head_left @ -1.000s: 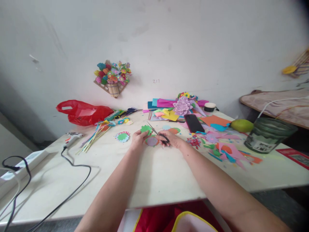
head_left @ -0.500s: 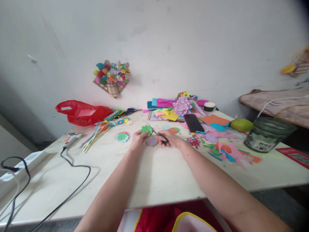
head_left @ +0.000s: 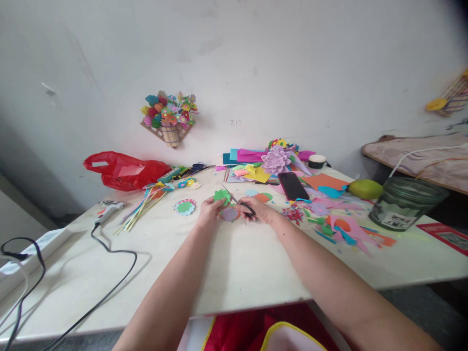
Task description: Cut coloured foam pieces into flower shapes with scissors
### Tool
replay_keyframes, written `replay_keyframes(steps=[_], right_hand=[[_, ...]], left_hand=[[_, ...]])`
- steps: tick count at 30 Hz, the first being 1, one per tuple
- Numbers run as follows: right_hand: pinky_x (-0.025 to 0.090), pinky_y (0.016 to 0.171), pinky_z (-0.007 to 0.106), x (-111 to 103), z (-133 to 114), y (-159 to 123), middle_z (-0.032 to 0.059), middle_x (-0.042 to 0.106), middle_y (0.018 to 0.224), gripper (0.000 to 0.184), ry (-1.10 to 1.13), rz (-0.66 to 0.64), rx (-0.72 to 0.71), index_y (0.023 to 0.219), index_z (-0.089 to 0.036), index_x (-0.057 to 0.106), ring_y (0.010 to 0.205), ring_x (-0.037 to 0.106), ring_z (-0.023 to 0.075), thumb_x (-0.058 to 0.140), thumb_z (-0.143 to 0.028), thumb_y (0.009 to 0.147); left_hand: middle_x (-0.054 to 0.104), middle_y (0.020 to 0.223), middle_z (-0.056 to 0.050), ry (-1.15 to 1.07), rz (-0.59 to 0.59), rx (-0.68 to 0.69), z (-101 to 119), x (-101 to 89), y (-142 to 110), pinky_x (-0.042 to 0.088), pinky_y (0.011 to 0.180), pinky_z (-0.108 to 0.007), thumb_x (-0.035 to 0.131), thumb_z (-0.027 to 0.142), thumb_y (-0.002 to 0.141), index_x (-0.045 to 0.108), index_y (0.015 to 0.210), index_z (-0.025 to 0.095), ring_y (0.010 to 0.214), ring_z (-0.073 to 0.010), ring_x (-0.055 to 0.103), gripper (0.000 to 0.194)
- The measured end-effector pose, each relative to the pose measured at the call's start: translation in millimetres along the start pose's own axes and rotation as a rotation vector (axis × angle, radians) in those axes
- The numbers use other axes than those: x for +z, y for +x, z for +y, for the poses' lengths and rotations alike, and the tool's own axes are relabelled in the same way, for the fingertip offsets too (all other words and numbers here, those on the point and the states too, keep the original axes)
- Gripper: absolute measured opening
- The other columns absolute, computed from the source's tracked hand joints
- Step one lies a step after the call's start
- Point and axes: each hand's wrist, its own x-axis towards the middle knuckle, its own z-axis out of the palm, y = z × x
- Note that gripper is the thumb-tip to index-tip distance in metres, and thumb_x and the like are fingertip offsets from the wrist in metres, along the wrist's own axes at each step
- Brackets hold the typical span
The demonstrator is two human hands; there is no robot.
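My left hand [head_left: 209, 207] pinches a green flower-shaped paper cutout [head_left: 221, 195] and holds it up over the table. My right hand [head_left: 258, 209] grips a pair of black-handled scissors [head_left: 239, 202], whose blades point up and left into the green cutout. Just below both hands a round purple paper flower [head_left: 230, 213] lies on the table. An orange and green paper piece [head_left: 264, 197] rests just behind my right hand.
On the white table [head_left: 234, 263] lie a layered paper flower [head_left: 185, 206], coloured sticks [head_left: 144, 204], a glue gun [head_left: 108, 209] with black cord, a red bag [head_left: 124, 169], a phone [head_left: 293, 185], paper scraps [head_left: 340, 225], a paper stack [head_left: 256, 163], a glass jar [head_left: 405, 204] and a green fruit [head_left: 366, 189].
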Motion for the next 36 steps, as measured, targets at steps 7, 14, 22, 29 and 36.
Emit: replay_keyframes(steps=[7, 14, 22, 29, 36], right_hand=[[0.026, 0.029, 0.015, 0.2, 0.7, 0.8, -0.0047, 0.053, 0.051, 0.034, -0.023, 0.003, -0.014, 0.069, -0.016, 0.049, 0.035, 0.046, 0.0046, 0.059, -0.048, 0.076], [0.027, 0.03, 0.015, 0.7, -1.9, -0.7, -0.0046, 0.053, 0.052, 0.035, -0.019, 0.007, -0.005, 0.069, -0.016, 0.049, 0.035, 0.045, 0.0045, 0.06, -0.049, 0.074], [0.024, 0.029, 0.015, 0.9, -2.2, -1.0, -0.0054, 0.052, 0.05, 0.034, 0.004, 0.01, 0.005, 0.072, -0.016, 0.05, 0.034, 0.043, 0.0043, 0.062, -0.047, 0.073], [0.022, 0.029, 0.015, 2.0, -4.9, -2.1, -0.0057, 0.051, 0.048, 0.029, 0.024, 0.025, 0.027, 0.072, -0.016, 0.052, 0.033, 0.042, 0.0041, 0.064, -0.042, 0.072], [0.02, 0.028, 0.016, 1.7, -2.3, 0.1, -0.0059, 0.051, 0.047, 0.026, 0.026, 0.027, 0.062, 0.072, -0.016, 0.053, 0.032, 0.041, 0.0042, 0.066, -0.038, 0.07]], left_hand=[[0.07, 0.072, -0.005, 0.004, -0.009, 0.007, -0.5, -1.2, 1.0, 0.049, 0.079, -0.036, 0.08, 0.021, 0.047, 0.07, 0.07, 0.012, 0.068, -0.0182, 0.065, 0.027], [0.07, 0.074, -0.006, 0.012, -0.017, 0.005, -0.7, -1.5, 0.7, 0.049, 0.079, -0.036, 0.081, 0.022, 0.048, 0.07, 0.071, 0.012, 0.07, -0.0188, 0.065, 0.028], [0.07, 0.073, -0.006, 0.002, 0.008, 0.002, 0.3, -0.7, 0.3, 0.05, 0.079, -0.036, 0.08, 0.021, 0.047, 0.07, 0.071, 0.011, 0.069, -0.0196, 0.066, 0.027], [0.07, 0.071, -0.005, -0.012, 0.046, -0.004, 1.0, 0.2, 0.1, 0.051, 0.08, -0.038, 0.079, 0.02, 0.047, 0.068, 0.067, 0.012, 0.07, -0.0204, 0.066, 0.025], [0.069, 0.072, -0.007, -0.009, 0.053, -0.011, 1.3, -1.0, 0.5, 0.051, 0.08, -0.037, 0.079, 0.021, 0.05, 0.067, 0.071, 0.01, 0.073, -0.0218, 0.068, 0.026]])
